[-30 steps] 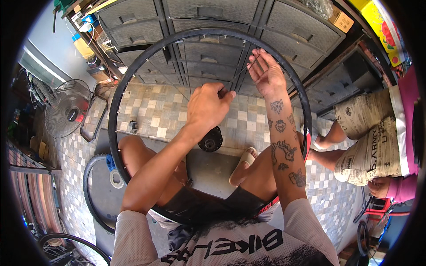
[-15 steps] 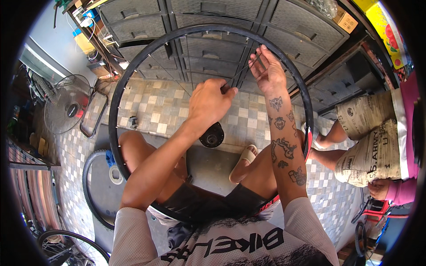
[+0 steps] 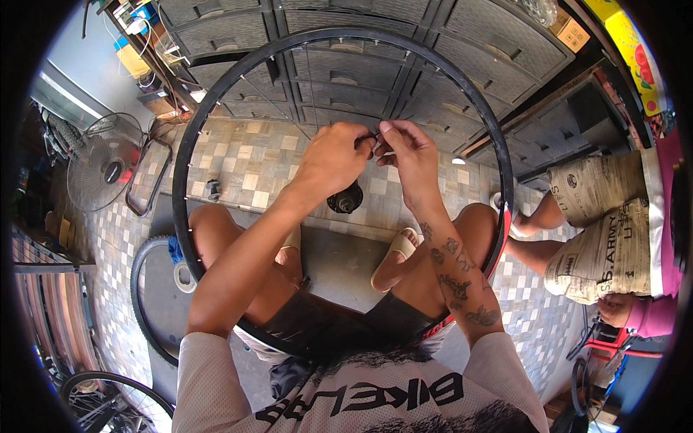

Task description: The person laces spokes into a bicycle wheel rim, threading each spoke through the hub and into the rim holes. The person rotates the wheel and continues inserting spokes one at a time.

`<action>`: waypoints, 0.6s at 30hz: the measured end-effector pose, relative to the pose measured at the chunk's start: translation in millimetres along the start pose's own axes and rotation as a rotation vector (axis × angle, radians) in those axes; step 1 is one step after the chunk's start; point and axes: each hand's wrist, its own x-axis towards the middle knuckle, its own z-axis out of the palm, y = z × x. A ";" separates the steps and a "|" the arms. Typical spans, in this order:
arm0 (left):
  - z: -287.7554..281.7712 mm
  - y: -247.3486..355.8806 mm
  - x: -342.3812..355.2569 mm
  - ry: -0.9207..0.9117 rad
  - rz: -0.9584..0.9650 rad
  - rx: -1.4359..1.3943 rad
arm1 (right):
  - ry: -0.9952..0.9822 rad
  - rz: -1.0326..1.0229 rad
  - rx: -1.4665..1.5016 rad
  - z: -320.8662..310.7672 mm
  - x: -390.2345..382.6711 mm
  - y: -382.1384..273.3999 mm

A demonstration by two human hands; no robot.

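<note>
A black bicycle rim (image 3: 495,133) rests around my lap and stands up in front of me, with a few thin spokes (image 3: 312,83) running from its upper left toward my hands. My left hand (image 3: 332,155) is closed round a dark bicycle hub (image 3: 345,199), whose lower end shows beneath my wrist; the fingers hide the rest. Right beside it, my right hand (image 3: 408,148) pinches a thin dark spoke between thumb and forefinger, close to the hub's upper end. Most of that spoke is hard to make out.
Grey drawer cabinets (image 3: 339,76) stand ahead. A small hub-like part (image 3: 213,190) sits on the tiled floor. At left are a fan (image 3: 108,162) and a tyre (image 3: 141,303); another wheel (image 3: 119,386) lies lower left. A person in patterned shorts (image 3: 603,224) stands at right.
My right hand has come down and left from near the rim's upper right to beside my left hand. My left hand has shifted slightly left and keeps its hold.
</note>
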 end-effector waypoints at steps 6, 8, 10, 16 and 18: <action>-3.3 6.6 -18.2 0.134 0.069 -0.031 | 0.044 0.054 -0.010 -1.7 -6.4 -11.5; -2.0 8.0 -27.2 0.192 0.110 -0.071 | -0.045 0.098 0.028 -1.8 -10.9 -15.4; -4.7 10.5 -33.1 0.186 0.123 -0.103 | -0.094 0.081 0.040 -1.3 -14.8 -17.5; -42.6 25.0 -61.2 -0.260 -0.143 -0.559 | 0.004 0.249 0.330 -15.1 -21.3 -20.8; -53.2 27.2 -75.6 -0.364 -0.196 -0.914 | -0.063 0.411 0.415 -19.5 -26.5 -18.4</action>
